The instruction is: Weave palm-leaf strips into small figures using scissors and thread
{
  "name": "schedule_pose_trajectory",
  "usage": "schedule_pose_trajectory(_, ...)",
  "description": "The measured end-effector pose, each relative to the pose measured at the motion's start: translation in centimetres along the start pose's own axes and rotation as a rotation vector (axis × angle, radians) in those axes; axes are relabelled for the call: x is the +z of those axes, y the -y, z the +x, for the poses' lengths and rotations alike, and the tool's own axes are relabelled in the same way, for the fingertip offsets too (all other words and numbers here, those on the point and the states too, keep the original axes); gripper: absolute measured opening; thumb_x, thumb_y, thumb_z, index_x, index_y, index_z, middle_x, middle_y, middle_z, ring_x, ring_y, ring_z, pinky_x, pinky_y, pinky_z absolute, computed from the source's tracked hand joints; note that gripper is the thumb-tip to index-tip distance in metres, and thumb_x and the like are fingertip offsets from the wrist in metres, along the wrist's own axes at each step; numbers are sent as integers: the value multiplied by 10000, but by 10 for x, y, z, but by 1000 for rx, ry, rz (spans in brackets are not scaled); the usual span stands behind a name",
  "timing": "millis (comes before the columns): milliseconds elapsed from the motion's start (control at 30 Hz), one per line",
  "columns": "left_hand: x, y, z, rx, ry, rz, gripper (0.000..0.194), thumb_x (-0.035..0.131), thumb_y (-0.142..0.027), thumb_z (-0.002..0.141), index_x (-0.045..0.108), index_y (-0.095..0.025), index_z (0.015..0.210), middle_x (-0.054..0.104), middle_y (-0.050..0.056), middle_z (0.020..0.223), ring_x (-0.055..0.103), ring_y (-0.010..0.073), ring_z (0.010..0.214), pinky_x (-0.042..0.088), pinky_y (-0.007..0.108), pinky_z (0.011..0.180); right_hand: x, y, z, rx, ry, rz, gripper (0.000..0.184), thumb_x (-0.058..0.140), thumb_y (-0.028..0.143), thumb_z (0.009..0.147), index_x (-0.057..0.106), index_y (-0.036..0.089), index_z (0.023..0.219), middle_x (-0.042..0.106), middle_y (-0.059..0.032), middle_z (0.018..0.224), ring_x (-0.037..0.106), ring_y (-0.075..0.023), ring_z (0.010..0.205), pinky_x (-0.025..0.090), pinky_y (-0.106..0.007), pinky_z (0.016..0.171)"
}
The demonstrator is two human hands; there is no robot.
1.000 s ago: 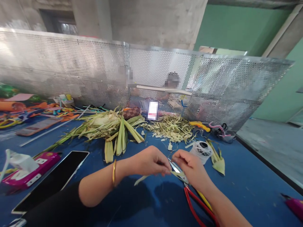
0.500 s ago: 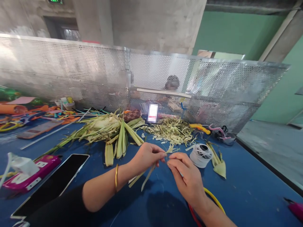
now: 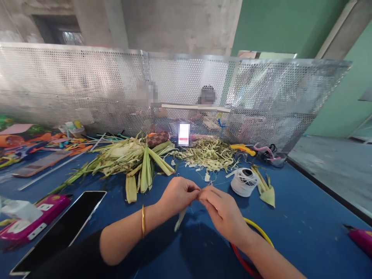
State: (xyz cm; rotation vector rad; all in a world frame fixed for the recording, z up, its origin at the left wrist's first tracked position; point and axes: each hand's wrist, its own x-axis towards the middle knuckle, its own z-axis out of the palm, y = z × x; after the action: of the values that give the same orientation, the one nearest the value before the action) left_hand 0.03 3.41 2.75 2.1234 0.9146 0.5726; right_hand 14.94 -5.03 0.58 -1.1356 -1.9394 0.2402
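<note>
The white thread spool stands on the blue table. To its left and nearer the wearer, the left hand has its fingers pinched on a pale strip, which hangs beneath them. The right hand, between that hand and the spool, has its fingertips together, meeting the left's; what they hold cannot be told. Shredded husk lies behind the spool to the left, a husk bundle farther left, and a folded husk piece just right of it.
</note>
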Motion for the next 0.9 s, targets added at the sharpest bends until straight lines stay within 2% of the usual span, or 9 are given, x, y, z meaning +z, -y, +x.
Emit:
schedule_pose_trajectory(133, -4, -2, -3, 182, 171, 119, 172, 577, -129, 710, 742, -162, 677, 666, 3, 613, 571, 109, 600, 395, 201, 600, -10, -4, 3, 92, -88, 4, 206, 407, 234, 941, 573, 207, 823, 626, -61, 857, 549, -174, 788, 420, -292, 727)
schedule_pose_trajectory(200, -9, -6, -4, 184, 323, -21, 146, 605, -180, 731, 748, -156, 736, 670, 8, 629, 571, 103, 571, 416, 198, 576, -16, -8, 6, 213, -118, 95, 198, 465, 283, 910, 587, 202, 776, 618, -44, 780, 545, -170, 738, 420, -289, 691)
schedule_pose_trajectory(267, -12, -10, -6, 117, 393, -215, 167, 630, -266, 747, 744, -149, 780, 659, 8, 624, 547, 91, 508, 428, 196, 522, -21, -14, 8, 392, -111, 262, 208, 532, 349, 857, 607, 194, 740, 602, -22, 696, 528, -159, 665, 411, -279, 628)
schedule_pose_trajectory(333, -14, -13, -6, 51, 335, -365, 198, 648, -322, 742, 729, -142, 764, 652, 7, 618, 524, 80, 467, 430, 194, 485, -21, -18, 10, 555, -103, 459, 228, 593, 394, 790, 624, 183, 711, 598, -10, 653, 522, -149, 628, 403, -270, 599)
schedule_pose_trajectory(433, -13, -16, -6, 6, 120, -412, 199, 639, -321, 741, 697, -137, 693, 645, 9, 597, 522, 76, 452, 429, 195, 477, -13, -21, 9, 650, -109, 612, 238, 640, 402, 724, 639, 169, 676, 621, -16, 663, 535, -141, 625, 413, -271, 624)
schedule_pose_trajectory(533, -12, -14, -5, 14, -92, -247, 196, 603, -285, 756, 692, -135, 667, 642, 13, 569, 550, 92, 481, 421, 198, 497, -4, -16, 6, 609, -76, 546, 226, 611, 380, 755, 641, 170, 678, 631, -22, 667, 555, -149, 637, 429, -281, 652)
schedule_pose_trajectory(633, -11, -10, -5, 92, -231, 31, 188, 572, -221, 759, 698, -147, 640, 631, 0, 549, 552, 99, 526, 374, 193, 502, 0, -9, 3, 448, -58, 356, 205, 549, 329, 828, 610, 186, 695, 606, -12, 657, 557, -154, 651, 429, -277, 647)
schedule_pose_trajectory(800, -5, -3, -5, 218, -244, 321, 232, 544, -148, 762, 662, -160, 563, 645, -8, 568, 548, 95, 547, 322, 204, 509, 0, -3, -2, 122, -142, 43, 200, 450, 219, 919, 573, 207, 763, 611, -45, 813, 569, -166, 761, 444, -283, 701)
schedule_pose_trajectory(900, 1, -1, -7, 279, -221, 420, 193, 549, -136, 764, 693, -169, 639, 673, 1, 623, 574, 109, 587, 332, 210, 535, 1, -4, -2, 39, -158, -6, 184, 430, 204, 938, 585, 213, 838, 615, -85, 999, 592, -182, 900, 461, -301, 790)
